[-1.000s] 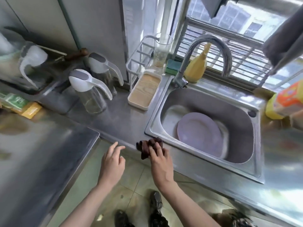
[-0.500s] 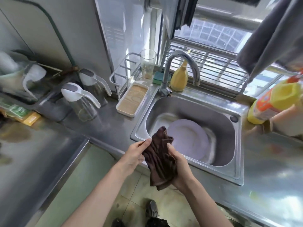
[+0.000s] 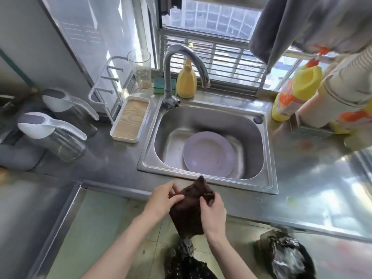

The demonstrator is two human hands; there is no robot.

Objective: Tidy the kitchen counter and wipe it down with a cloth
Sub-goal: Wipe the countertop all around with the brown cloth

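Observation:
A dark brown cloth (image 3: 190,210) hangs between my two hands, just in front of the steel counter's front edge (image 3: 128,190). My left hand (image 3: 164,199) pinches its left side with thumb and fingers. On the right side, my right hand (image 3: 213,214) grips the cloth with curled fingers. The cloth's top corner pokes up toward the sink (image 3: 269,150). The lower part of the cloth hangs down over the floor.
A lilac plate (image 3: 209,154) lies in the sink under the tap (image 3: 181,57). Two clear jugs (image 3: 56,135) and a white tray (image 3: 129,118) stand at left, a yellow bottle (image 3: 186,81) and sponge (image 3: 161,85) behind the sink, bottles (image 3: 296,93) at right.
My right hand lifted the cloth off the counter by the sink, my left hand joined it, and both now hold it lower, in front of the counter edge.

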